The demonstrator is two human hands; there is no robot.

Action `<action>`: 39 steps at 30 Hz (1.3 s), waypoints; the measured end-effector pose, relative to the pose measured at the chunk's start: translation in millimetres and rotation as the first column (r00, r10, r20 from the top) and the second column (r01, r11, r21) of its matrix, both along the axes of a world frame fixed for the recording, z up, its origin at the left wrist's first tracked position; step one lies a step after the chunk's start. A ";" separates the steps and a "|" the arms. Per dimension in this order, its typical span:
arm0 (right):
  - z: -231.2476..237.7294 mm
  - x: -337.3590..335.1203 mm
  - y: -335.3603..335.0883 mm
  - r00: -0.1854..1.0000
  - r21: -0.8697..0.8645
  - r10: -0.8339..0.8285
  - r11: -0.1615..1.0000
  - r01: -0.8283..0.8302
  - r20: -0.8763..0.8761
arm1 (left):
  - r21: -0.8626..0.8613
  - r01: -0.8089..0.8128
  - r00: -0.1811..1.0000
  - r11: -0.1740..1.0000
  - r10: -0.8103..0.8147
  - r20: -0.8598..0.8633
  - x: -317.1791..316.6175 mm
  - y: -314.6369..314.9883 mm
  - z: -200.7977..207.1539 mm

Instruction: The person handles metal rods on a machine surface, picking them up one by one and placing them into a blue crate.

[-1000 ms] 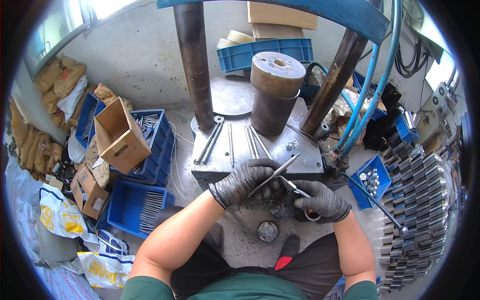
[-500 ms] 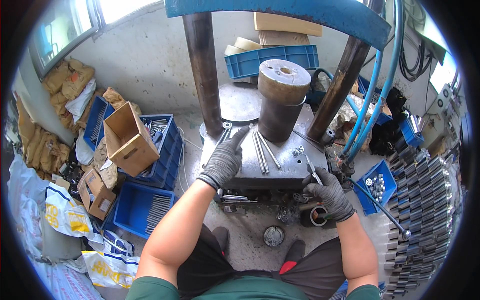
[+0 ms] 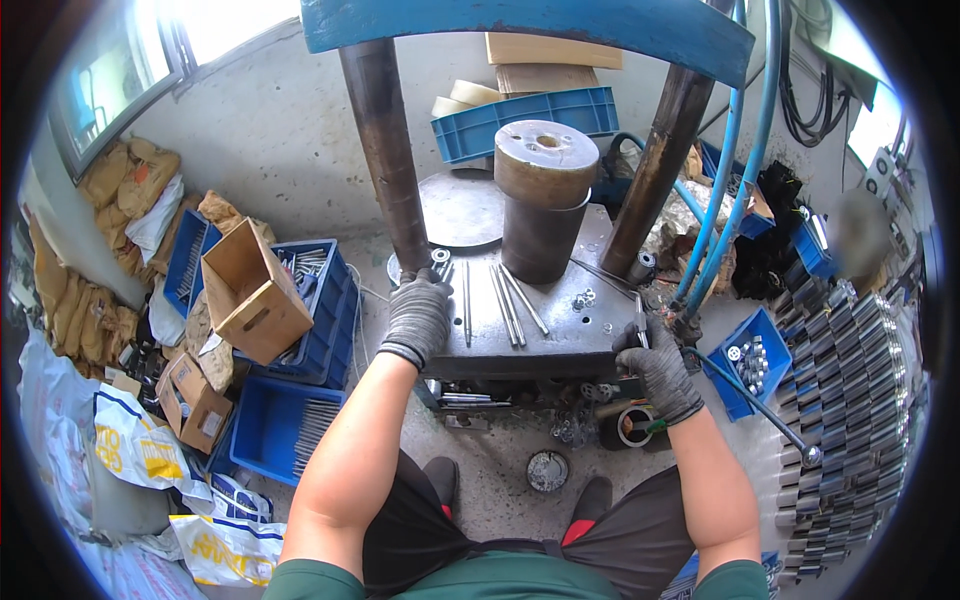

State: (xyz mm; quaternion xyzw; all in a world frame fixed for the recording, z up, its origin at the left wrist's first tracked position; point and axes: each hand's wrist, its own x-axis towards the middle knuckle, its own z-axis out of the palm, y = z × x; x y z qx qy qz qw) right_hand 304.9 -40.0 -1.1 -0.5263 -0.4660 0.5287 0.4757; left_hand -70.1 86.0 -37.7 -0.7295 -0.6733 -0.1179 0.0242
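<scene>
One slim, silvery tool [image 3: 640, 320] is pinched in right hand [image 3: 662, 376] — left hand's [image 3: 414, 322] grip unclear.

- Left hand [image 3: 418, 315], gloved, is at the left side of the plate [image 3: 570, 335], near a ring [image 3: 440, 253]; its grip is hidden.
- Right hand [image 3: 660, 372], gloved, holds a slim tool [image 3: 641, 318] at the plate's right front corner.
- Rods [image 3: 504, 305] lie on the plate between the hands.
- A cylinder [image 3: 545, 205] stands behind the rods, between two posts [image 3: 385, 150].
- A tin [image 3: 547, 470] stands on the floor [image 3: 508, 500].
</scene>
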 end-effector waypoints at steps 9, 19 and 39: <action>-20.4 4.7 16.9 0.753 0.369 -0.240 0.929 -0.004 0.613 | -0.256 0.429 0.898 0.866 -0.440 0.016 24.2 -37.2 28.8; -27.5 0.8 30.0 0.385 0.384 -0.273 0.889 -0.248 0.882 | -0.177 0.583 0.802 0.793 -0.596 -0.033 55.7 -69.4 35.3; -20.2 8.8 27.9 0.320 0.302 -0.218 0.922 -0.241 0.922 | -0.008 0.222 0.734 0.975 -0.162 0.659 37.6 -20.4 4.1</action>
